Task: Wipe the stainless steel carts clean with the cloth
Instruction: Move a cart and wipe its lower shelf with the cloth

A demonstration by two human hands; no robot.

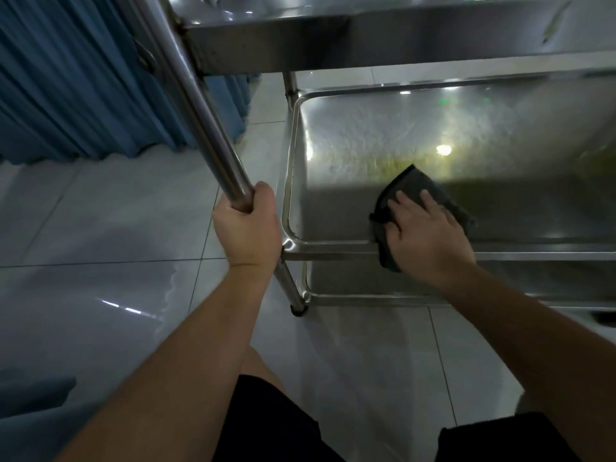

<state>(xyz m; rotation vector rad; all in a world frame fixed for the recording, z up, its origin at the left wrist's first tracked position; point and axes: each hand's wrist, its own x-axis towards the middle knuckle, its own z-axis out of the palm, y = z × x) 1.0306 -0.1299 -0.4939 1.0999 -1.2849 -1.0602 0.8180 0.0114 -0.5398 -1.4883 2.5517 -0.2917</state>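
A stainless steel cart stands in front of me, seen from low down. Its middle shelf [383, 128] is a shallow tray with a raised rim and a smeared, streaky surface. My left hand [248, 228] grips the cart's near left upright post [203, 121] just above that shelf. My right hand [426, 235] lies flat, fingers spread, pressing a dark grey cloth [413, 185] onto the shelf's near edge; part of the cloth hangs over the front rim. The top shelf [366, 38] overhangs above.
A blue pleated curtain [66, 78] hangs at the left, close to the cart's post. The floor is glossy pale tile [100, 228]. A lower shelf [366, 285] sits under the middle one, and the post's foot [298, 310] rests on the tile. My knees in black shorts are at the bottom.
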